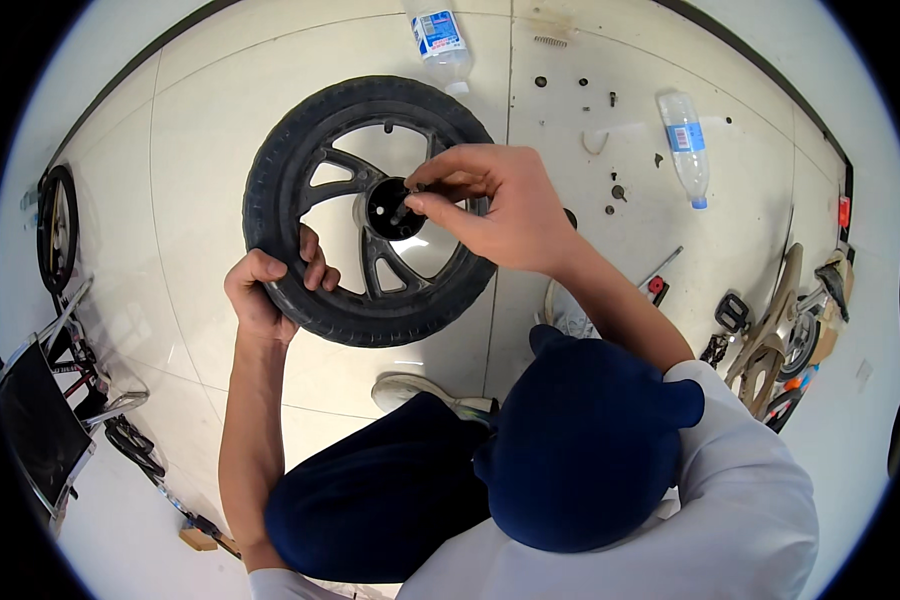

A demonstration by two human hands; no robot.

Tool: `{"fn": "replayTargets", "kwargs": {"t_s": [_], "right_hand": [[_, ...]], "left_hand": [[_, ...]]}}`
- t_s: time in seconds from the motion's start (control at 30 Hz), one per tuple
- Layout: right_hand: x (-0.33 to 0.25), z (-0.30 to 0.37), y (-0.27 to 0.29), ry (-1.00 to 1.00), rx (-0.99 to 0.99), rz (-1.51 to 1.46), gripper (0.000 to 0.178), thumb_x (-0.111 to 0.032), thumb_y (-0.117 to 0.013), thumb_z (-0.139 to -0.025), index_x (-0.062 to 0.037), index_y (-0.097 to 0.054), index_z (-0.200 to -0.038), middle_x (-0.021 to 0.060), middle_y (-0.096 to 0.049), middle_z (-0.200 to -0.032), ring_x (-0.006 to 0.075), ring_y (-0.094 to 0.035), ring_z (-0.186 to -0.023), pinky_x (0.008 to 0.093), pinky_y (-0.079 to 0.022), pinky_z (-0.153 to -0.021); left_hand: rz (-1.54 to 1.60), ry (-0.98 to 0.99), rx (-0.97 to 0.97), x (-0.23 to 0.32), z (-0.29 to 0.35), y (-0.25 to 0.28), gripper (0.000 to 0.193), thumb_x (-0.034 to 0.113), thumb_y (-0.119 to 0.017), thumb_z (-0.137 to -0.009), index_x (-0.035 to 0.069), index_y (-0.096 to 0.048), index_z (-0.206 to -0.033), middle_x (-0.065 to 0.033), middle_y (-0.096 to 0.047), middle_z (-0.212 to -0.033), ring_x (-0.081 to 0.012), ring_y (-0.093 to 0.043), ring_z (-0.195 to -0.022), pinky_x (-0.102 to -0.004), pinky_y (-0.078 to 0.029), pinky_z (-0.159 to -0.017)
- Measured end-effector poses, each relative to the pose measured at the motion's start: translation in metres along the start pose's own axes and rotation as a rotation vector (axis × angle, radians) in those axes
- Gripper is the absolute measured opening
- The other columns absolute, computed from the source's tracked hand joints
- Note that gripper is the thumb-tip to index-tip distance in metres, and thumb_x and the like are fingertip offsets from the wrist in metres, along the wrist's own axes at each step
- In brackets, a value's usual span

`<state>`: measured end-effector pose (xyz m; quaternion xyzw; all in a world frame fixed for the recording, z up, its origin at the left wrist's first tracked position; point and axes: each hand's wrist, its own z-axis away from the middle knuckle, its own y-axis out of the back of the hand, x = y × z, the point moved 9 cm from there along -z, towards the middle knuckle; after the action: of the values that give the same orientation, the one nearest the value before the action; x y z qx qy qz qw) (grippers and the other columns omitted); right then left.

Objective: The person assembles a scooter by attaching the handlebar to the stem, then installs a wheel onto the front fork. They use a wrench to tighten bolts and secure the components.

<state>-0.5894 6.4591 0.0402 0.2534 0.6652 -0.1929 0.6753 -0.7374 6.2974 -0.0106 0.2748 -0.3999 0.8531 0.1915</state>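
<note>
A black spoked wheel with a rubber tire [273, 170] is held up, tilted over the tiled floor. My left hand [263, 292] grips its lower left edge, thumb on the tire and fingers reaching through to the inner rim. At the centre, my right hand [500, 205] is pinched over the open hub [378, 228]. A short dark metal rod [400, 214] shows in the hub just below those fingertips. Whatever small thing sits between thumb and forefinger is mostly hidden by the fingers.
Beyond the wheel lies a plastic bottle [440, 45]; another bottle [684, 150] lies far right. Several small dark parts and a spring [550, 41] are scattered between them. A screwdriver [662, 265] and a pedal [732, 312] lie right. A folding chair [45, 420] stands left.
</note>
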Motion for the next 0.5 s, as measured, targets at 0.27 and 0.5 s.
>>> {"fn": "replayTargets", "kwargs": {"t_s": [0.27, 0.5], "right_hand": [[0.003, 0.004, -0.003, 0.011, 0.024, 0.199, 0.016, -0.010, -0.071, -0.077, -0.0021, -0.071, -0.091, 0.0116, -0.067, -0.071, 0.0159, -0.060, -0.054, 0.0253, -0.047, -0.051], [0.002, 0.009, -0.013, 0.188, -0.010, 0.306, 0.016, -0.007, -0.073, -0.077, -0.0057, -0.073, -0.093, 0.0049, -0.069, -0.075, 0.0088, -0.055, -0.051, 0.0220, -0.041, -0.046]], "left_hand": [[-0.021, 0.004, -0.043, -0.002, 0.002, -0.010, 0.053, 0.019, -0.050, -0.059, -0.003, -0.054, -0.107, -0.0097, -0.050, -0.073, -0.0196, -0.050, -0.054, -0.0386, -0.048, -0.059], [-0.052, 0.011, -0.015, -0.001, 0.004, -0.009, 0.054, 0.018, -0.051, -0.057, -0.003, -0.054, -0.106, -0.0100, -0.050, -0.073, -0.0201, -0.049, -0.054, -0.0391, -0.048, -0.060]]}}
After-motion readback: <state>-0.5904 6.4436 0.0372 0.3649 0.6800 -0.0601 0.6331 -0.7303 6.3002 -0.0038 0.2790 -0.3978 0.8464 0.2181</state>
